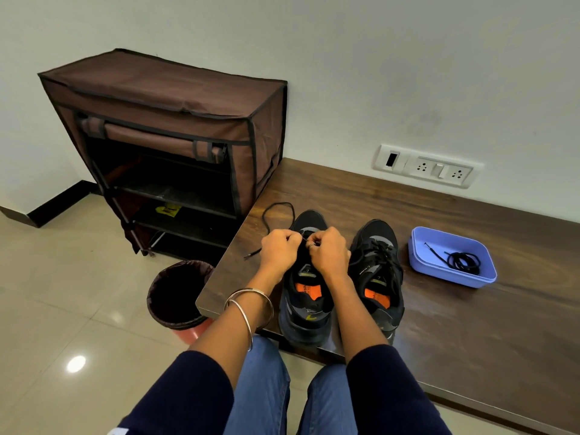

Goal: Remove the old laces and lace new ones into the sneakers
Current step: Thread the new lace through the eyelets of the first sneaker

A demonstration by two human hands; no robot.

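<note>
I see two black sneakers side by side on the dark wood surface [439, 233], toes toward the wall. Using the left sneaker [306, 296] as landmark: both hands sit over its lace area. Left hand [279, 249] has fingers curled, pinching a black lace [276, 211] right at the eyelets. Right hand [329, 251] also curled, fingers [312, 243] pinched at the same spot, touching the left hand's; looks like lace in that grip too, but the exact strand is hidden under the knuckles. The lace loops away beyond and left of the landmark, and its tipped end lies on the surface just left of it. Right sneaker [378, 274] is just beside the landmark on the right, laced up, nobody touching it. Further right, well apart, a blue tray [420, 246] holds a coiled black lace [464, 262]. Left of the landmark, off the surface edge, a bin [179, 296] stands on the floor; beyond it a brown fabric shoe rack [163, 120].
</note>
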